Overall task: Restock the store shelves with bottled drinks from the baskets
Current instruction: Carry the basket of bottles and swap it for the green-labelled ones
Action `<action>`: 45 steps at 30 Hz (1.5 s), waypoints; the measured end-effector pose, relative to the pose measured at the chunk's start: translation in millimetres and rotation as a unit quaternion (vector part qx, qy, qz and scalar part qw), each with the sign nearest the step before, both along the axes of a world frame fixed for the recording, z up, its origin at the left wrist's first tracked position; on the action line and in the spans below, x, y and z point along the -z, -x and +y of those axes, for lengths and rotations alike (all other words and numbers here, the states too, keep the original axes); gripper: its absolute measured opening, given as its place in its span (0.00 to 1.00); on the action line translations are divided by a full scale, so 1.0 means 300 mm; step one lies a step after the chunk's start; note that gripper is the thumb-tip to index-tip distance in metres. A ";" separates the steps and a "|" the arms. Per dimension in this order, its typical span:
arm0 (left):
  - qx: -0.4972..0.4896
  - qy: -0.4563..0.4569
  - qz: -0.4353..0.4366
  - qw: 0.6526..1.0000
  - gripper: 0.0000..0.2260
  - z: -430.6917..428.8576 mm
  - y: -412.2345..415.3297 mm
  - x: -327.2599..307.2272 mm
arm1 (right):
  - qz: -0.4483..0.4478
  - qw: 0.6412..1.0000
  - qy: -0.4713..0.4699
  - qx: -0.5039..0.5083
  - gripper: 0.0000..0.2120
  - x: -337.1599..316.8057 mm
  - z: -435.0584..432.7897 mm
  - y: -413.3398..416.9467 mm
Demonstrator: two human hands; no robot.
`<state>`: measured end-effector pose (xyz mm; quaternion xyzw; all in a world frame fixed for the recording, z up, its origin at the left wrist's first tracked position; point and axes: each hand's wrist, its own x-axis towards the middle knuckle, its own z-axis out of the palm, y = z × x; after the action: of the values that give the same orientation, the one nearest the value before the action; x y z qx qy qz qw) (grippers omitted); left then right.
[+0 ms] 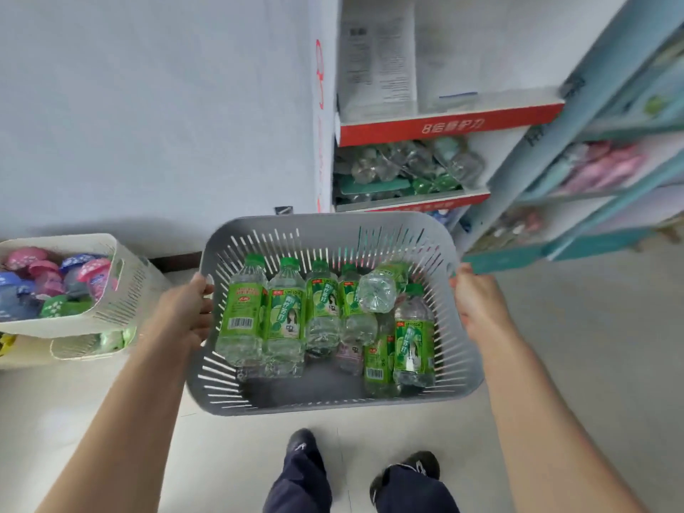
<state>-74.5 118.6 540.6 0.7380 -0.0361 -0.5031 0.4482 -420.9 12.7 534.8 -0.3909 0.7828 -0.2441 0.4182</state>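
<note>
Bottled drinks [285,320] lie loose in the grey basket [325,225], which is held off the floor above the person's shoes [303,440]

- count: roughly seven or eight, with green caps, green lime-soda labels and clear liquid. Most lie side by side, caps pointing away; the top bottle [377,290] rides across the others, base toward the camera. The near end of the basket floor is bare
- left grip [188,309] is curled round the left rim at the handle slot and right grip [477,301] round the right rim. Both are clamped on the basket, with no bottle in hand
- handling, as a judgement: plastic bottles, stiff enough and not fragile, film labels probably slick. Each is light to moderate, but the full load has real weight and the slotted wall may flex. Bottles will roll if the basket tips. Take each round the labelled body or under the cap, top bottle first
- left, further out: white basket [122,275] holds items with pink, blue and green tops; what they are is unclear. A second white basket [89,346] shows just below it, contents blurred
- beyond: red-edged shelf [444,125]; the tier under it holds clear bottles [407,164], blurred
- right: blue shelving [555,142], goods blurred
</note>
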 end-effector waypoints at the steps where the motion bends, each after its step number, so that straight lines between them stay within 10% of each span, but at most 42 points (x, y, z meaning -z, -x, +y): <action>1: 0.017 -0.001 -0.001 1.000 0.16 -0.032 0.062 0.000 | 0.002 1.000 0.005 0.016 0.19 -0.007 0.011 0.069; 18: 0.295 0.032 0.017 0.955 0.15 -0.615 1.397 -0.052 | -0.004 0.955 0.026 0.297 0.23 -0.074 0.066 1.389; 45: 0.663 0.023 0.052 0.747 0.16 -1.031 3.682 -0.082 | 0.019 0.742 0.025 0.670 0.23 -0.071 0.406 3.015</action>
<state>-1179.0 -190.7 565.3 0.4905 -0.5042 -0.7105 0.0204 -1325.3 134.4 555.9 0.2189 0.8444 -0.4735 0.1221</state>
